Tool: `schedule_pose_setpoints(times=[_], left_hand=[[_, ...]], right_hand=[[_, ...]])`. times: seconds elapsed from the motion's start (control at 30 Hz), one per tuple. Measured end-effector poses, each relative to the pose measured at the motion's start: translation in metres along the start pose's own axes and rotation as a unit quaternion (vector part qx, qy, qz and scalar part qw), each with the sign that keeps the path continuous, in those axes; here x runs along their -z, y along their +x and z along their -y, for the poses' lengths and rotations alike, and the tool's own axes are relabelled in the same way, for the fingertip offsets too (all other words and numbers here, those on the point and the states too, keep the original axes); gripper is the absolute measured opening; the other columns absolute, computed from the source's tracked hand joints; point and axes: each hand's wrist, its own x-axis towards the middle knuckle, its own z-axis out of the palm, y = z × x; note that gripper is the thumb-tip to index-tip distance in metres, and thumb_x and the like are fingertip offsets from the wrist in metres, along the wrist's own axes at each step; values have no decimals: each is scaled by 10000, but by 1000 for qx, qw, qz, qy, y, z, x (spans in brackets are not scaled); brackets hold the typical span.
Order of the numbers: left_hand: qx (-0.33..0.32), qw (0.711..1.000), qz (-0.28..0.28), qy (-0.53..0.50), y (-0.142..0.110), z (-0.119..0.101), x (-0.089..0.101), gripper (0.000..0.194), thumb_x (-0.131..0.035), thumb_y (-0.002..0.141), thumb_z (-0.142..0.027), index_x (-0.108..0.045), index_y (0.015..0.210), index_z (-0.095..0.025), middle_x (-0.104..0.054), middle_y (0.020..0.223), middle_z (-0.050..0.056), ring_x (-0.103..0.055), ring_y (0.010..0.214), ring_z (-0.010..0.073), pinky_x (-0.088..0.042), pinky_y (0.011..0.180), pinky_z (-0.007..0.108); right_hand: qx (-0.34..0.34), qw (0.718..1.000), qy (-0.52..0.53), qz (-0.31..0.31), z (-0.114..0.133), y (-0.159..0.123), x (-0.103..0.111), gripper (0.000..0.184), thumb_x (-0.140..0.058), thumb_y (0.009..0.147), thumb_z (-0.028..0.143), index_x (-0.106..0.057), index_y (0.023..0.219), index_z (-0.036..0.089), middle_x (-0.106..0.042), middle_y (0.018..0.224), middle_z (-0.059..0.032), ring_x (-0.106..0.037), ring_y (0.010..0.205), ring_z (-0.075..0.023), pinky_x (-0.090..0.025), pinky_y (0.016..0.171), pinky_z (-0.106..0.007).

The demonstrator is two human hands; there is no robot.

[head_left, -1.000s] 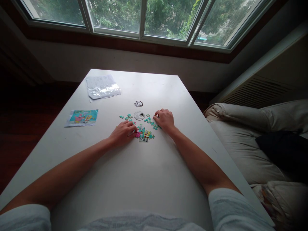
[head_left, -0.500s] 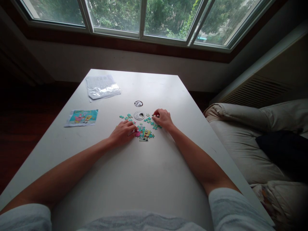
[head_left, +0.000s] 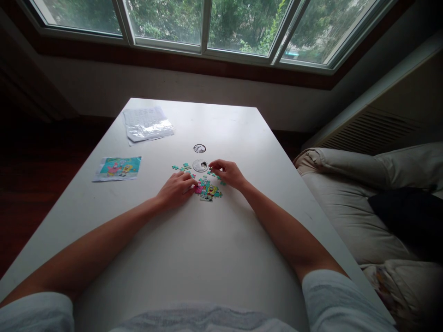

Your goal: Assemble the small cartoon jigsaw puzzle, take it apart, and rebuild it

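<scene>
A partly joined jigsaw puzzle (head_left: 209, 190) with cartoon figures lies on the white table (head_left: 194, 249). My left hand (head_left: 177, 188) rests at its left edge, thumb and fingertips closed on the pink part there. Just above the puzzle's right side, my right hand (head_left: 227, 173) has thumb and forefinger pinched together on a small jigsaw piece, mostly hidden by the fingertips. Loose teal jigsaw pieces (head_left: 186, 166) lie beyond my left hand. More loose pieces (head_left: 220, 179) are partly covered by my right hand.
Two round metallic-looking discs (head_left: 200, 165) lie one behind the other beyond the puzzle. A printed cartoon picture (head_left: 121, 168) lies at the left, with papers in a clear plastic sleeve (head_left: 148, 124) farther back. A cushioned light sofa (head_left: 341, 198) adjoins the table's right side.
My right hand has moved left from the loose pieces at the right, toward the nearer disc, fingertips still pinched. My left hand stays at the puzzle's left edge.
</scene>
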Motion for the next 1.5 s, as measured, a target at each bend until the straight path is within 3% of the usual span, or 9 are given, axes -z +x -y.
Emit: schedule_pose_setpoints(times=[0.17,0.33,0.57,0.73,0.97,1.23,1.5], left_hand=[[3,1000,3,-4,0,1,2,177,-555,954,-290,-709,1037,-260,-662,1025,69,-549,988,244,-425,896,401],[7,1000,5,8,0,0,3,138,-575,943,-306,-695,970,-243,-662,1004,66,-549,982,247,-425,898,403],[24,999,-27,-8,1,0,1,174,-542,970,-318,-694,944,-238,-676,978,55,-565,955,231,-421,897,396],[66,993,-64,-67,2,-2,3,180,-558,958,-327,-681,873,-227,-674,920,36,-584,906,209,-437,884,375],[94,981,-85,-144,2,-9,5,176,-607,933,-381,-683,890,-229,-705,902,26,-603,874,200,-458,822,352],[90,983,-84,-138,3,-10,4,226,-607,935,-412,-684,835,-225,-712,825,14,-609,804,186,-440,813,351],[109,990,-69,-56,3,8,6,134,-566,894,-251,-692,853,-235,-714,854,11,-615,856,202,-425,869,376]], right_hand=[[-33,995,91,29,-1,0,-9,236,-713,790,360,-718,969,208,-737,836,-10,-626,735,-143,-476,703,-278],[-55,971,219,80,-1,0,-12,289,-761,769,385,-680,976,201,-738,852,-27,-669,763,-159,-532,744,-315],[-50,962,253,89,5,-1,-18,395,-826,726,433,-619,986,219,-682,769,18,-615,690,-136,-499,670,-288],[-42,965,243,92,11,-4,-24,414,-846,693,484,-561,831,217,-577,715,49,-504,622,-106,-421,584,-254],[-39,964,245,95,18,-9,-33,433,-808,722,555,-543,830,230,-573,731,33,-513,655,-128,-416,586,-264],[-29,968,232,96,20,-13,-39,417,-790,744,548,-536,813,225,-565,723,26,-489,634,-123,-399,573,-261],[-6,987,121,109,38,-18,-31,256,-723,801,390,-530,804,222,-534,691,48,-448,623,-112,-355,585,-244]])
